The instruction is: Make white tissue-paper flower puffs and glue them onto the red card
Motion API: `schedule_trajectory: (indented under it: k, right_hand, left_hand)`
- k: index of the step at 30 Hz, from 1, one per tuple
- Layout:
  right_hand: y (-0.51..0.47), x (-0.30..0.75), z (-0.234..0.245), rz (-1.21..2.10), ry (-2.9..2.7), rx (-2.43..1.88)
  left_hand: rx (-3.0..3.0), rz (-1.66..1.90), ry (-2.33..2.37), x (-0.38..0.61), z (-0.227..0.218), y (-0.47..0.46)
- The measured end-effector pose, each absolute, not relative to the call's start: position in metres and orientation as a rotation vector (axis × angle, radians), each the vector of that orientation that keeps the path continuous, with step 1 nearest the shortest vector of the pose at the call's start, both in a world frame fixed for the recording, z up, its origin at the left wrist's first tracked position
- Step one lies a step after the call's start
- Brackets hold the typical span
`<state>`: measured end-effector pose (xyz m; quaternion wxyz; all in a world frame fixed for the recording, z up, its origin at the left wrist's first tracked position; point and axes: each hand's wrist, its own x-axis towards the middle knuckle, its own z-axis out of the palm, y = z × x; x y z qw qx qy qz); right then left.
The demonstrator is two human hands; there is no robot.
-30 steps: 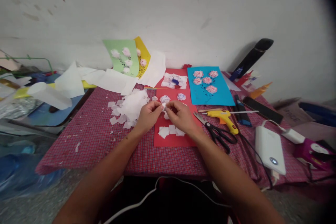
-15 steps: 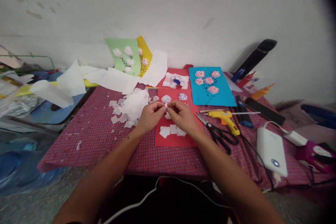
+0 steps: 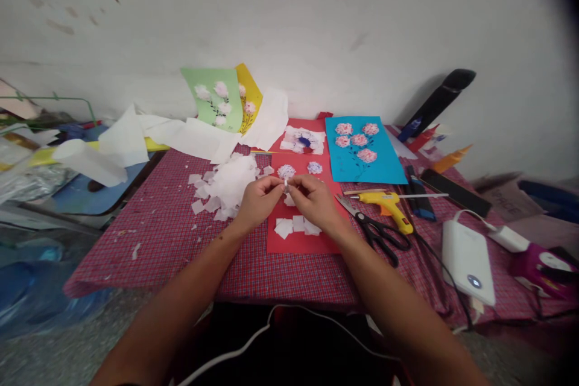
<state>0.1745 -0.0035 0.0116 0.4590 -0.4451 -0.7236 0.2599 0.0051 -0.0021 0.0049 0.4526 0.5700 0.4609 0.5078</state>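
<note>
Between the fingertips of my left hand (image 3: pixel 262 196) and my right hand (image 3: pixel 312 196) is a small piece of white tissue paper (image 3: pixel 286 183), pinched from both sides. Both hands hover over a red card sheet (image 3: pixel 294 245). Two flecked paper puffs, one whitish (image 3: pixel 286 171) and one purplish (image 3: pixel 315 167), lie on the card just beyond my fingers. Nearer me on the card are several white paper squares (image 3: pixel 298 224). At its far end lies a paper pad stained with dark blue and red (image 3: pixel 296 140). To the left spreads a heap of cut tissue squares (image 3: pixel 233 184).
Right of the card lie black-handled scissors (image 3: pixel 377 232), a yellow glue gun (image 3: pixel 389 205) and a white power bank (image 3: pixel 468 262) with cables. Behind these is a blue card with pink paper flowers (image 3: pixel 366 151). Green (image 3: pixel 215 99) and yellow (image 3: pixel 254 96) flower cards lean against the wall.
My hands stay almost in the same place, with only a slight shift of the fingertips around the tissue piece. Nothing else has visibly moved.
</note>
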Motion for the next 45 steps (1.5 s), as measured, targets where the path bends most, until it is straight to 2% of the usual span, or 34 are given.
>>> schedule_trajectory:
  k: [11,25,31,45]
  right_hand:
    - [-0.004,0.176,0.01,0.667,-1.728,-1.143]
    - [-0.004,0.175,0.011,0.738,-1.706,-1.149]
    - [-0.003,0.175,0.01,0.697,-1.71,-1.177]
    - [-0.003,0.174,0.01,0.647,-1.741,-1.194]
  left_hand:
    - [1.71,1.253,1.198,0.006,-0.002,-0.004]
    - [1.693,1.308,1.202,0.007,-0.004,-0.004]
    - [1.906,1.305,1.23,0.005,-0.005,-0.003]
    - [1.866,1.273,1.228,0.007,-0.004,-0.004]
